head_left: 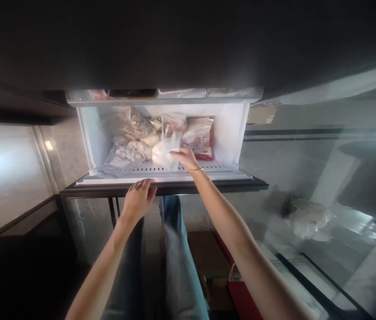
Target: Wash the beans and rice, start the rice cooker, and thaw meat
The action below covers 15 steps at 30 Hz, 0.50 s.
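Drawer (pixel 89 140): open, with bags and packets inside; the step in hand looks to be handling the white bag (pixel 161 153) within it.
Bag of pale pieces (pixel 131 152): lies toward the drawer's left, clear plastic, just left of the white bag.
Left hand (pixel 140 195): on the dark front edge (pixel 90 189), grip partly open, fingers bent over the edge and thumb apart; it holds nothing loose, and how hard it presses I cannot tell.
White bag: inside the drawer, near its front and about the middle; thin plastic, contents hard to make out.
Right hand (pixel 185 158): reaches in over the front edge; grip closed, thumb and fingers pinching the white bag's right side. The next move seems to call for keeping that pinch firm, since thin plastic could slip or tear.
Red packet (pixel 204 138): just beyond the right hand, toward the drawer's right wall, apparently untouched.
Plastic bag (pixel 309 220): far right, outside the drawer, blurred.
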Tool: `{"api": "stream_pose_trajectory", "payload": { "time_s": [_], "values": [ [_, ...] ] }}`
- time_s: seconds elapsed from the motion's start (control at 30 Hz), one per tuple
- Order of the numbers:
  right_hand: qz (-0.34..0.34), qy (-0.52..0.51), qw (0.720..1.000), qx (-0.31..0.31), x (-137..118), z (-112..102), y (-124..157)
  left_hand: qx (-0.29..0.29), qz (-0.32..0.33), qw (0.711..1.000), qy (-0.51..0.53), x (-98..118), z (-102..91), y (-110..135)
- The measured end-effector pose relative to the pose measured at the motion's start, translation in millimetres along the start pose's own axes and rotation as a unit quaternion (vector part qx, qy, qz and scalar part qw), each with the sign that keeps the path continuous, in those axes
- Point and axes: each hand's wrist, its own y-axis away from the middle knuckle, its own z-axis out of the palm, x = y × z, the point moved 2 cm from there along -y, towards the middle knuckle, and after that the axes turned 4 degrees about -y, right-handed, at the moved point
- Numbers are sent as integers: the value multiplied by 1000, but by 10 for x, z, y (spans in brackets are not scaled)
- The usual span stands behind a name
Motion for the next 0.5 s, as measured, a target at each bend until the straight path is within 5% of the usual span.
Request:
{"api": "stream_pose_trajectory", "payload": {
  "time_s": [0.2,0.37,0.5],
  "values": [
    [-102,19,994,-36,-519,741,501,163,-114,945,259,-353,-4,-150],
    [-107,54,992,-46,-704,1390,469,170,-169,905,352,-823,85,-517],
    [-108,64,976,-181,-712,1779,193,173,-251,904,300,-1309,111,-850]
  ]
}}
